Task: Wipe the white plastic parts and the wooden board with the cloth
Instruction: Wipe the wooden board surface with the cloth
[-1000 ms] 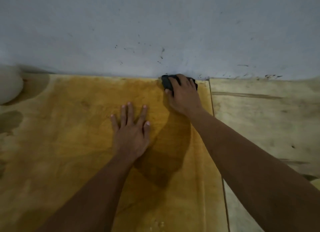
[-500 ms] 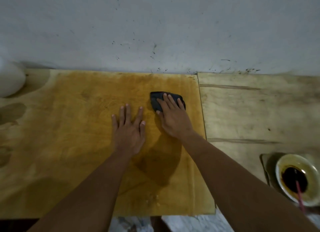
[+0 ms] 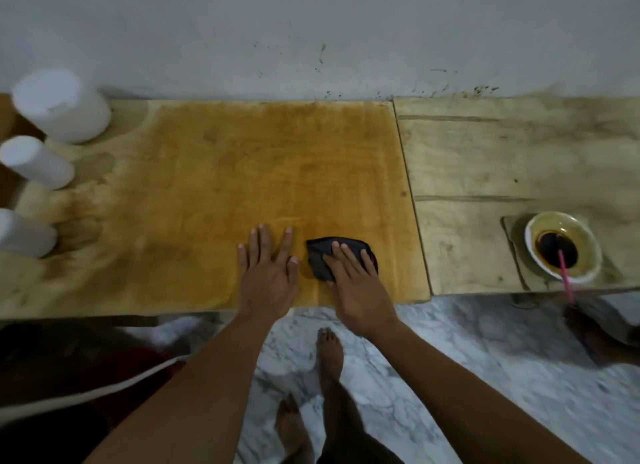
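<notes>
Near the front edge of the wooden board [image 3: 242, 169], the right hand [image 3: 360, 287] presses the dark cloth [image 3: 320, 257] flat under straight, spread fingers. The left hand [image 3: 268, 276] lies just beside it, palm down, fingers extended and empty, bracing the board. Apply even pressure in overlapping strokes from this edge toward the wall; the white plastic parts [image 3: 62, 107] stand along the board's left end, well apart from the cloth.
</notes>
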Tool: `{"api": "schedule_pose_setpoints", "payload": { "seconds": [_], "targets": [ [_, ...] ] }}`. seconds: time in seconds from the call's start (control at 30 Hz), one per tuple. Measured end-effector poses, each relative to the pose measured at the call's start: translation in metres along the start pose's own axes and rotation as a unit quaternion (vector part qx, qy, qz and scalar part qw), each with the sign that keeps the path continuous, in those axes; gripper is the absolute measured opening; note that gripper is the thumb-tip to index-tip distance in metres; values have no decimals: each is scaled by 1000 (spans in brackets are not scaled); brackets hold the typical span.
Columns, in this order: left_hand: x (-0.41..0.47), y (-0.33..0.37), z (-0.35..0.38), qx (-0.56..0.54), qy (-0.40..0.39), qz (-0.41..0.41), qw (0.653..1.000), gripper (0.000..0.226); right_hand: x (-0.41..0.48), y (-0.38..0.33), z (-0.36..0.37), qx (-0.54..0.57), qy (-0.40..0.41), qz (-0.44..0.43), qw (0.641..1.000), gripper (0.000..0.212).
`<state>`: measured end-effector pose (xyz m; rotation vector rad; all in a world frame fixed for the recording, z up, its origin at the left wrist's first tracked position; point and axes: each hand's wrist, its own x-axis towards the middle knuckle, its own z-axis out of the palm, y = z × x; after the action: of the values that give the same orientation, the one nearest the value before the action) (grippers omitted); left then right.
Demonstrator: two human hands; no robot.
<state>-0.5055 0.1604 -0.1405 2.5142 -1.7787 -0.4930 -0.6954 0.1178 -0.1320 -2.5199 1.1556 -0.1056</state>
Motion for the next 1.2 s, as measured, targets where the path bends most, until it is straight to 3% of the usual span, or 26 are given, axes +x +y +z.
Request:
{"api": "schedule_pose_setpoints", "payload": {
  "seconds": [0.2,0.37,0.6,0.87,1.0,1.1,1.2],
  "targets": [
    [-2,12,-18,-89,-7,-54,995,59,-56,-5,-2,-43,-50,-76,995,65],
    [26,24,-36,-95,-11,-53,994,58,-49,11,-43,41,-89,-67,993,64],
    [106,58,-42,-71,-3,-13,997,56,77,70,-116,100,-5,49,994,64],
    [210,84,-41,-43,31,0,999,57,241,134,-137,-60,127,85,986,55],
    [240,94,-38,-37,37,-11,999,56,303,158,-114,-55,82,82,992,43],
    [242,94,-32,-12,36,-19,999,57,321,166,-94,-39,44,91,994,49],
    [240,95,-32,-7,42,-17,999,57,319,168,-85,-50,72,94,992,55]
  ]
}}
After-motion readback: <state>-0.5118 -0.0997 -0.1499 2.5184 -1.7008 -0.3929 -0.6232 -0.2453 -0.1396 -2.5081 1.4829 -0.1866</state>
